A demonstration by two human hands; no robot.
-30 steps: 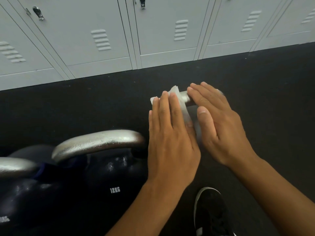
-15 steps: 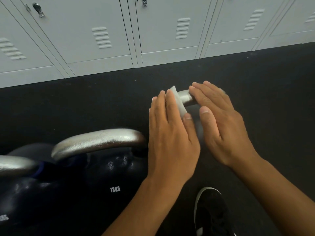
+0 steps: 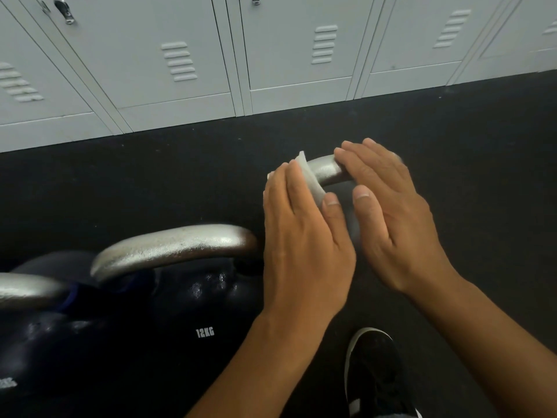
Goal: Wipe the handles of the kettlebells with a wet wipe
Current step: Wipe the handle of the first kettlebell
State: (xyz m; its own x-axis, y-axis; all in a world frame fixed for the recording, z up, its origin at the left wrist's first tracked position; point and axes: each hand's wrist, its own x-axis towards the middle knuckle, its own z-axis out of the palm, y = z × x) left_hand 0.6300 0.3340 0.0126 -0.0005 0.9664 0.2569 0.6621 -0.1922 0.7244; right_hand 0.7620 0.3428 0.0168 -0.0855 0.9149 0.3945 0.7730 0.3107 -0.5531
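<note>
Nearest: black shoe [image 3: 373,378] planted on black rubber floor [image 3: 150,182], just right of 12KG kettlebell [image 3: 187,315]. Silver handle of that bell [image 3: 174,248] bare and untouched, presumably next in line or already done; cannot tell which. Second silver handle [image 3: 24,289] cut off at left edge.

Mid-field: left hand [image 3: 301,236] held with fingers straight and together, thumb alongside, pressing folded wet wipe [image 3: 310,181] against left part of a third kettlebell handle [image 3: 327,173]. Judged placed so for a sliding stroke along the bar. Right hand [image 3: 391,212] laid flat over right part of same handle, fingers extended, nothing pinched; judged steadying the bell. Short bare stretch of bar visible between both hands. That bell's body hidden beneath hands.

Farther: open floor right and beyond, ample room. Grey lockers [image 3: 271,55] bounding far edge, well apart.
</note>
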